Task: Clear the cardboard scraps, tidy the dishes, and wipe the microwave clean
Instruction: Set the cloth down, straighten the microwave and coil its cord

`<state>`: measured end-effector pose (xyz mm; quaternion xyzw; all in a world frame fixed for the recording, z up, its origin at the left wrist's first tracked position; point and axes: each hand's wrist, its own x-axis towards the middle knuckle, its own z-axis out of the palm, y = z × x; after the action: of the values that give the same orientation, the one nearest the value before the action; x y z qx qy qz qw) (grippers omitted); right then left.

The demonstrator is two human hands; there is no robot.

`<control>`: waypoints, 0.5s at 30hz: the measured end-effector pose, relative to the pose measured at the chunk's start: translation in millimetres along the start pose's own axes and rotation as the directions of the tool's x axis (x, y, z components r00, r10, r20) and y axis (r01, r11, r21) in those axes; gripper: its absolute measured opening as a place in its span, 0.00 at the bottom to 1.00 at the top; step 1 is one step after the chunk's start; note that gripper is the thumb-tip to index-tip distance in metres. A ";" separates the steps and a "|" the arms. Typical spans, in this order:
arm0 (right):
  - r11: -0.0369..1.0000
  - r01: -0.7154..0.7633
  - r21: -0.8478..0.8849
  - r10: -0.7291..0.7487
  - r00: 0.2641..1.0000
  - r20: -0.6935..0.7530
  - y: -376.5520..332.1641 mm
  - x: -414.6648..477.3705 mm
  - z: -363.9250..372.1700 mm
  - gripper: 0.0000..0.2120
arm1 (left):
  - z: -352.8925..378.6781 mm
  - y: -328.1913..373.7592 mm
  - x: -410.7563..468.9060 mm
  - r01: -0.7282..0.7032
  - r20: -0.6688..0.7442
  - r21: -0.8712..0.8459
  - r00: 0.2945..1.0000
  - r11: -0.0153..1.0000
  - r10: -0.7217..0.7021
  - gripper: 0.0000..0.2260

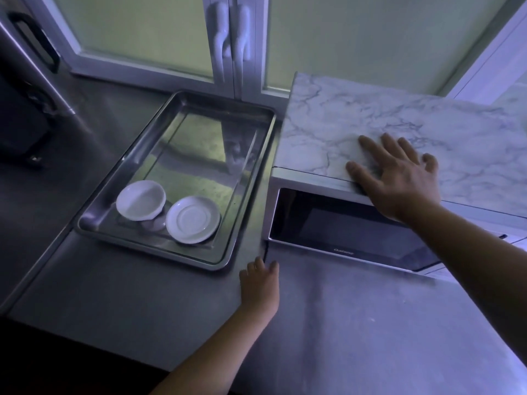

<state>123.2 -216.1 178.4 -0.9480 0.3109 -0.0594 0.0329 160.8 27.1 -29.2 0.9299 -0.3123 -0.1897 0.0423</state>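
Note:
A microwave [342, 232] with a dark glass door stands at the right of the steel counter, its top covered in a marble pattern [399, 121]. My right hand [399, 178] lies flat on the front edge of that top, fingers spread and straight. My left hand [261, 283] rests on the counter, fingertips at the microwave's lower left corner and close to the steel tray [171, 246]. In the tray's near end a white bowl [141, 199] leans tilted beside a white saucer [192, 219]. No cardboard scraps or cloth are visible.
The steel counter [328, 323] runs along a closed white-framed window [228, 47]. A dark appliance with a black handle [25, 89] stands at the far left. The counter's front edge drops into shadow at the lower left.

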 end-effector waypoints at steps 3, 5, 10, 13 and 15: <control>1.000 -0.002 -0.002 0.002 1.000 -0.007 0.4 -1.1 -0.1 0.37 | 1.2 -2.1 -9.7 0.063 0.015 -0.150 0.998 0.987 -0.061 0.17; 1.000 0.002 -0.001 -0.002 1.000 -0.003 0.5 -1.1 -0.3 0.37 | -1.5 -7.4 -11.3 0.089 0.024 -0.288 0.996 0.954 -0.086 0.17; 1.000 0.005 -0.001 -0.005 1.000 0.001 -1.1 -0.9 -1.0 0.38 | -37.7 -35.5 -7.3 0.213 0.054 -0.717 0.966 0.664 -0.252 0.17; 1.000 0.019 0.002 -0.019 1.000 0.004 -1.1 -2.3 -1.6 0.38 | -60.3 -62.3 3.9 0.143 -0.127 -0.559 0.959 0.817 -0.255 0.16; 1.000 0.018 0.003 -0.018 1.000 0.006 -1.1 -2.4 -2.5 0.38 | -74.4 -68.8 14.8 0.097 -0.169 -0.474 0.965 0.875 -0.198 0.16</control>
<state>121.6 -213.9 180.8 -0.9509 0.3022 -0.0572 0.0346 238.7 70.4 21.2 0.9291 -0.1796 -0.1606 0.2807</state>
